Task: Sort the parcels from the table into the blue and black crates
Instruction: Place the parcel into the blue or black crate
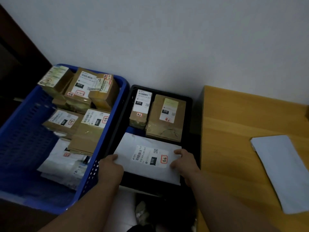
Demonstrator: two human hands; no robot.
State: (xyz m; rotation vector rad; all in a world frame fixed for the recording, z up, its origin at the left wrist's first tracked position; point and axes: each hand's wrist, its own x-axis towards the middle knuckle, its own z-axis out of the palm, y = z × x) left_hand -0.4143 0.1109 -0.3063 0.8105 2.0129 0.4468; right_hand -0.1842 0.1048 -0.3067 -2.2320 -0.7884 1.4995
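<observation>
Pale wall (167,39) backs both grips: left hand (111,166) and right hand (184,162) pinch a white parcel (147,158) by its edges inside the black crate (194,131). Blue crate (21,139) sits left; wooden surface (234,131) right.

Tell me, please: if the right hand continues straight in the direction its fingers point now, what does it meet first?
The right hand points left across the white mailer it holds, so it would probably slide over the mailer's label first, then meet the left hand; depth is unclear.

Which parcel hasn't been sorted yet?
The white mailer lying alone on the wooden table; every other parcel is in a crate.
</observation>
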